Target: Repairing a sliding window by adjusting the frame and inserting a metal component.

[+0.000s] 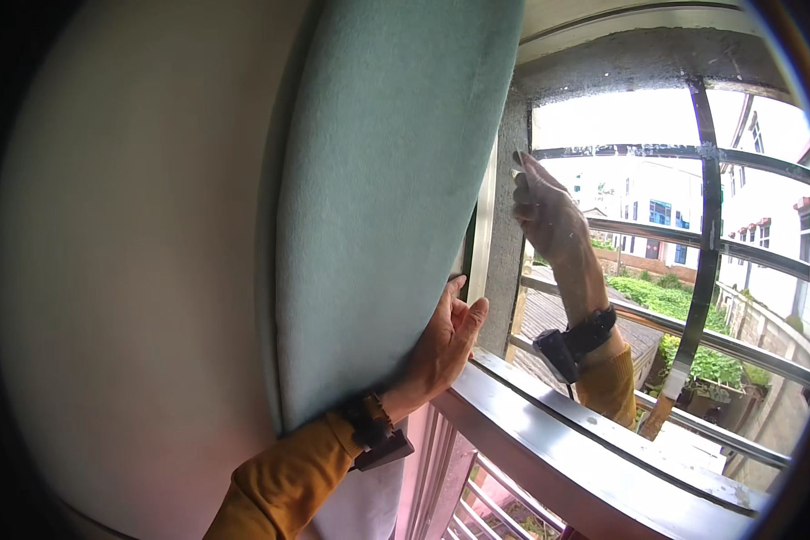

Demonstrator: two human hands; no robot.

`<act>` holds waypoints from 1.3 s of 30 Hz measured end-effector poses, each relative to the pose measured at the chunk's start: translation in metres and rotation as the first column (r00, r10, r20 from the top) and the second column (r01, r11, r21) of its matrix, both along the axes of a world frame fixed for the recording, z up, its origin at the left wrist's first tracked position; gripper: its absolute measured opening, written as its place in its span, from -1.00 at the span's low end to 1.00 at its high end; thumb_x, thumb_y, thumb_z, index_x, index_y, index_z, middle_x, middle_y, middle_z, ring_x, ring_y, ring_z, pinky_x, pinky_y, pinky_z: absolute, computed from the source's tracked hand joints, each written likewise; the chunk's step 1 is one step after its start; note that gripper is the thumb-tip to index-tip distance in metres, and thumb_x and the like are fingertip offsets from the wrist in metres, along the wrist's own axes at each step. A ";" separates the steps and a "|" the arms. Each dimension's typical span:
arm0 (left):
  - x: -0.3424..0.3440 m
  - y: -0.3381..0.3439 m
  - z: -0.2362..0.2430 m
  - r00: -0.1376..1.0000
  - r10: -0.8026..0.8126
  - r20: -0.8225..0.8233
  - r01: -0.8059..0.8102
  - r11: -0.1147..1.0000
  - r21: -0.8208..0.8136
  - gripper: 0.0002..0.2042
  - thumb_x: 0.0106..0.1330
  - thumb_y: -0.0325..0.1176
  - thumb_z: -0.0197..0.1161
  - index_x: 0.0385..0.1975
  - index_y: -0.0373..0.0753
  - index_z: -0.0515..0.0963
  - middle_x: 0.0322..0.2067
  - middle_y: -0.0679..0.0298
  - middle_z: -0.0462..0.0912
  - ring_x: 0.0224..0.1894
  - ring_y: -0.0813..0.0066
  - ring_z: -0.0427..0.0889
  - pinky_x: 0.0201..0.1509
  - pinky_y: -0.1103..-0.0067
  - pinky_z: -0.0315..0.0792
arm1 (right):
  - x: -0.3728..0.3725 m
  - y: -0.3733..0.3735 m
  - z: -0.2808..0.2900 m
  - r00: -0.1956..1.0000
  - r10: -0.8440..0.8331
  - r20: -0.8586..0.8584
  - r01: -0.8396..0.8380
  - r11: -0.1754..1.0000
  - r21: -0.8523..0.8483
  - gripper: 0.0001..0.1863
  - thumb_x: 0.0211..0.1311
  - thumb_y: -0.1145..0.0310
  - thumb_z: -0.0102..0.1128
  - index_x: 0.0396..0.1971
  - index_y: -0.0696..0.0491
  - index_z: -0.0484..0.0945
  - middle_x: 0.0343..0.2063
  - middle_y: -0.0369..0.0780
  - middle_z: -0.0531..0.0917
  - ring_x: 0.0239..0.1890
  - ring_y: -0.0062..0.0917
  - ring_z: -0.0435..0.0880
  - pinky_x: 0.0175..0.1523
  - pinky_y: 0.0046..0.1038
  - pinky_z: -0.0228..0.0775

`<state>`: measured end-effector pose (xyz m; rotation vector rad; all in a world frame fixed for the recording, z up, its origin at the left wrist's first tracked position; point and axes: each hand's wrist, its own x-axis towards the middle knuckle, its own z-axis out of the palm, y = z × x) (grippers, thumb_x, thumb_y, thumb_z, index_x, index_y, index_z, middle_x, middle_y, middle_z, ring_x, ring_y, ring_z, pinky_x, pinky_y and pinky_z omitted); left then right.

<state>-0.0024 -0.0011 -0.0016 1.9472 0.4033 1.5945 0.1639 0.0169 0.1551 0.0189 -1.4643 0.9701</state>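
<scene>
The blue-green curtain [387, 180] hangs in the middle, left of the window bars [711, 189]. It looks thick, soft and a bit fuzzy, so I think it would bend easily and not slip or break; a small part should feel light, but the whole cloth could be heavy. The best place to take hold seems to be the right edge, low down, where the cloth can bunch up. The left hand [434, 351] is right there, touching that edge, half open, with its thumb and 1 finger apart and pointing up beside the pale window frame [482, 234]. I cannot tell if it grips any cloth. Its arm slants up from the near left. Farther right, the right hand [549, 211] shows in the window, above the shiny sill [549, 409]. Its fingers are curled and its wrist is up; I cannot tell if it holds anything, or if it is a mirror picture in the glass.
</scene>
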 end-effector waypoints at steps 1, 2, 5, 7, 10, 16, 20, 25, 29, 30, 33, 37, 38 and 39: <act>0.008 -0.003 0.002 0.999 -0.037 -0.008 0.037 0.999 0.013 -0.29 0.39 0.04 0.01 0.24 -0.51 0.05 -0.36 0.22 0.38 -0.45 0.62 0.46 -0.45 0.69 0.47 | 0.004 -0.015 0.000 0.999 -0.048 -0.017 0.048 0.999 -0.004 -0.57 0.33 0.42 0.06 0.17 0.19 0.32 -0.49 -0.36 0.50 -0.55 -0.74 0.44 -0.49 -0.78 0.33; 0.016 -0.006 0.004 0.997 -0.071 -0.016 0.072 0.997 0.024 -0.29 0.39 0.04 0.01 0.24 -0.51 0.05 -0.36 0.22 0.38 -0.45 0.62 0.46 -0.45 0.68 0.47 | 0.011 -0.027 0.000 0.995 -0.093 -0.035 0.093 0.996 -0.009 -0.58 0.33 0.41 0.06 0.16 0.19 0.33 -0.49 -0.36 0.50 -0.54 -0.74 0.44 -0.47 -0.77 0.34; -0.009 0.003 -0.003 0.999 0.039 0.009 -0.039 0.999 -0.011 -0.30 0.39 0.03 0.01 0.23 -0.51 0.06 -0.36 0.22 0.39 -0.46 0.62 0.46 -0.45 0.67 0.47 | -0.012 0.001 0.006 0.999 0.040 -0.009 -0.039 0.996 0.076 -0.56 0.33 0.42 0.07 0.17 0.21 0.30 -0.51 -0.35 0.51 -0.56 -0.75 0.43 -0.50 -0.79 0.34; 0.011 -0.008 0.004 0.999 -0.048 -0.008 0.048 0.999 0.026 -0.30 0.39 0.02 0.02 0.23 -0.51 0.05 -0.37 0.22 0.38 -0.46 0.62 0.46 -0.46 0.68 0.47 | 0.023 -0.044 0.017 0.995 -0.084 -0.045 0.090 0.983 0.161 -0.57 0.32 0.43 0.07 0.16 0.22 0.31 -0.51 -0.34 0.51 -0.58 -0.76 0.42 -0.51 -0.79 0.33; 0.013 0.001 0.002 0.999 -0.033 -0.010 0.034 0.998 0.044 -0.30 0.39 0.02 0.03 0.23 -0.51 0.05 -0.38 0.23 0.38 -0.47 0.62 0.46 -0.46 0.68 0.47 | 0.031 -0.080 0.022 1.000 -0.005 0.019 -0.002 0.946 0.324 -0.64 0.32 0.45 0.07 0.07 0.22 0.36 -0.51 -0.34 0.53 -0.58 -0.78 0.46 -0.49 -0.81 0.40; 0.000 0.003 -0.001 1.000 0.026 0.003 -0.026 0.999 0.023 -0.31 0.39 0.00 0.03 0.23 -0.51 0.05 -0.40 0.26 0.37 -0.47 0.63 0.45 -0.47 0.69 0.48 | 0.031 -0.101 0.014 0.989 0.092 -0.114 -0.063 0.970 0.237 -0.50 0.32 0.49 0.02 0.21 0.30 0.19 -0.52 -0.37 0.33 -0.57 -0.78 0.19 -0.50 -0.74 0.16; 0.007 -0.004 0.002 0.999 -0.031 0.012 0.031 0.999 0.032 -0.31 0.39 0.00 0.03 0.23 -0.51 0.05 -0.40 0.26 0.37 -0.47 0.63 0.45 -0.48 0.69 0.48 | 0.060 -0.132 0.014 0.961 0.274 -0.023 -0.224 0.829 0.513 -0.43 0.33 0.55 -0.09 0.32 0.21 0.03 -0.51 -0.35 0.29 -0.55 -0.74 0.16 -0.52 -0.73 0.10; 0.015 -0.004 0.003 0.999 -0.054 -0.003 0.054 0.998 0.041 -0.30 0.39 0.02 0.02 0.23 -0.53 0.06 -0.43 0.27 0.37 -0.47 0.64 0.45 -0.48 0.70 0.48 | 0.039 -0.084 0.008 0.964 -0.236 -0.120 0.252 0.958 0.140 -0.54 0.34 0.49 -0.01 0.22 0.17 0.24 -0.52 -0.39 0.37 -0.57 -0.80 0.21 -0.50 -0.78 0.12; 0.013 -0.004 0.003 0.998 -0.060 0.019 0.060 0.998 0.032 -0.30 0.40 0.02 0.00 0.23 -0.53 0.07 -0.45 0.28 0.37 -0.49 0.65 0.44 -0.49 0.70 0.47 | 0.030 -0.061 0.002 0.967 -0.255 -0.013 0.251 0.938 0.239 -0.65 0.35 0.45 0.01 0.09 0.22 0.36 -0.49 -0.35 0.47 -0.57 -0.78 0.35 -0.51 -0.78 0.25; 0.016 -0.005 0.003 0.997 -0.077 0.016 0.077 0.997 0.031 -0.30 0.40 0.02 0.00 0.23 -0.53 0.07 -0.45 0.28 0.37 -0.49 0.65 0.44 -0.49 0.70 0.47 | 0.032 -0.070 0.002 0.998 0.026 -0.052 -0.014 0.973 0.231 -0.65 0.33 0.46 0.04 0.06 0.26 0.38 -0.44 -0.30 0.56 -0.54 -0.77 0.47 -0.50 -0.78 0.36; 0.007 0.000 0.001 1.000 -0.019 0.023 0.019 1.000 0.023 -0.31 0.40 0.01 0.00 0.23 -0.53 0.07 -0.45 0.28 0.37 -0.50 0.65 0.44 -0.50 0.71 0.46 | 0.041 -0.094 0.010 0.997 0.044 -0.062 -0.020 0.941 0.339 -0.61 0.37 0.50 -0.05 0.14 0.28 0.26 -0.54 -0.33 0.48 -0.60 -0.77 0.36 -0.52 -0.76 0.25; 0.004 -0.007 0.004 0.998 -0.009 0.058 0.007 0.999 0.040 -0.33 0.40 -0.01 0.01 0.21 -0.54 0.09 -0.51 0.32 0.36 -0.54 0.69 0.41 -0.54 0.73 0.41 | 0.046 -0.136 0.002 0.986 -0.043 -0.160 0.100 0.924 0.369 -0.56 0.36 0.49 -0.04 0.19 0.29 0.20 -0.59 -0.37 0.40 -0.62 -0.76 0.24 -0.57 -0.76 0.11; 0.003 -0.008 0.004 0.999 -0.005 0.052 0.004 1.000 0.011 -0.34 0.40 -0.02 0.01 0.21 -0.53 0.11 -0.49 0.31 0.37 -0.52 0.67 0.43 -0.51 0.72 0.43 | 0.044 -0.132 0.001 0.982 -0.063 -0.179 0.125 0.925 0.359 -0.55 0.35 0.50 -0.03 0.19 0.29 0.20 -0.58 -0.37 0.41 -0.62 -0.77 0.24 -0.57 -0.77 0.12; 0.015 -0.012 0.006 0.998 -0.025 0.061 0.024 0.999 0.029 -0.38 0.41 -0.05 0.01 0.20 -0.53 0.14 -0.54 0.33 0.37 -0.56 0.68 0.42 -0.52 0.72 0.42 | 0.050 -0.136 0.000 0.975 -0.139 -0.175 0.190 0.927 0.322 -0.61 0.41 0.47 -0.12 0.18 0.25 0.22 -0.45 -0.29 0.51 -0.55 -0.78 0.26 -0.51 -0.77 0.15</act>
